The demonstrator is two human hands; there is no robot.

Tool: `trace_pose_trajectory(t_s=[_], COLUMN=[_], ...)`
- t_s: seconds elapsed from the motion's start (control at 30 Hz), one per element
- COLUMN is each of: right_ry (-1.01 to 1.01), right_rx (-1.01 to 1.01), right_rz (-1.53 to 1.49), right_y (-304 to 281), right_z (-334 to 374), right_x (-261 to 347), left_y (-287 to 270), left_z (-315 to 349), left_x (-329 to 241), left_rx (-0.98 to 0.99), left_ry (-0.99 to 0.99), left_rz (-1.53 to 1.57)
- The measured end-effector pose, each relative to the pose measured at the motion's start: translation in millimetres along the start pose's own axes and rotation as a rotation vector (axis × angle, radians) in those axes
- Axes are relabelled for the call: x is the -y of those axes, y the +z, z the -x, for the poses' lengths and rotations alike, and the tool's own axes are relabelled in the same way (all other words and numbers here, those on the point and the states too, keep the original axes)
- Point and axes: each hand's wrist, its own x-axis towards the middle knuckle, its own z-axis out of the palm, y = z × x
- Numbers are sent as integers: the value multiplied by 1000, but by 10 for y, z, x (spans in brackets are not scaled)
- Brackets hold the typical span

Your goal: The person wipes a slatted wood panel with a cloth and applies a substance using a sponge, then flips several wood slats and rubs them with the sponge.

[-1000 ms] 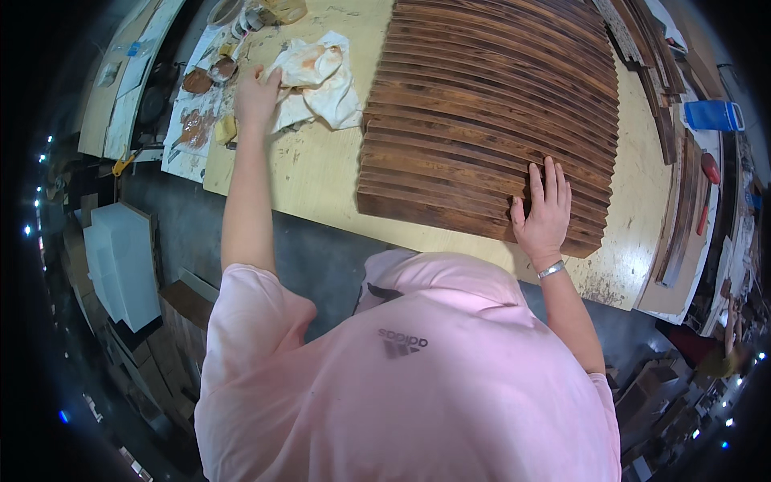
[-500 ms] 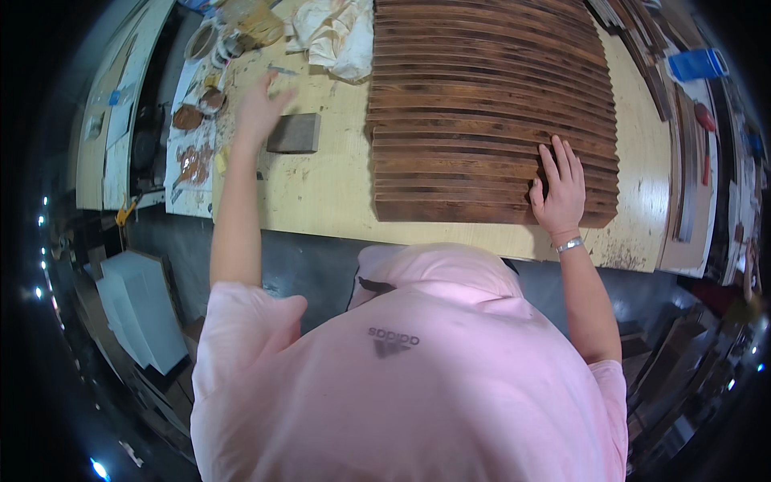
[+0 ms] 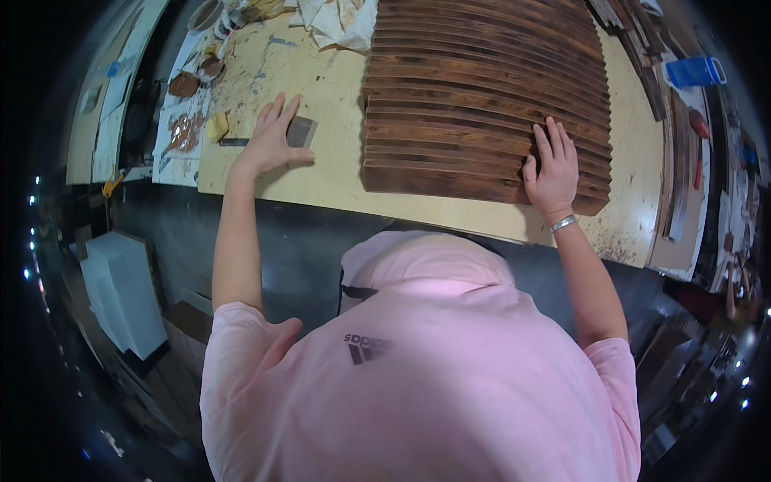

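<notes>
My left hand (image 3: 271, 143) is at a small grey block (image 3: 302, 131) on the left of the pale worktable. Its fingers are spread and its thumb stands apart, with the block partly behind the hand; whether they touch it I cannot tell. My right hand (image 3: 552, 165), a silver band on its wrist, lies with fingers outstretched on the near right part of a dark brown ridged wooden panel (image 3: 482, 120). A dark thin handle (image 3: 234, 142) and a yellow sponge-like piece (image 3: 217, 127) lie left of my left hand.
Crumpled whitish cloth (image 3: 341, 22) lies behind the block. Brown-stained paper (image 3: 186, 132) and small bowls (image 3: 184, 85) sit at the far left. Wooden strips (image 3: 642, 64), a blue container (image 3: 695, 71) and a red-handled tool (image 3: 699, 124) are on the right.
My left hand has come back toward me and to the block, from beyond it. My right hand stays on the panel. The whole view has shifted slightly.
</notes>
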Motion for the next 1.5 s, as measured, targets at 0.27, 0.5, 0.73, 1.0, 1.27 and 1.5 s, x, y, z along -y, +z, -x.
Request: trace_pose_trajectory(t_s=[0.27,0.5,0.73,1.0,1.27,1.5], right_ry=[-27,-15,-20,-21,-7,-1], right_rx=[-31,-53,-58,-73,-75,-62], right_rz=[2,20,0,-21,-14,-8], right_y=[45,85,118,129,110,112], right_z=[-14,38,36,33,44,28], right_x=[32,-9,-20,-7,-18,-35], left_y=[222,717,1453,1460,1346,1264], left_z=[481,864,669,645,702,737], left_x=[-54,-1962,-3140,-2808,-2156,-2428], left_rx=[-239,-835,-826,-996,-1065,-895], left_ry=[41,-107,45,-185,-302,-50], left_rz=[128,246,-11,51,-114,31])
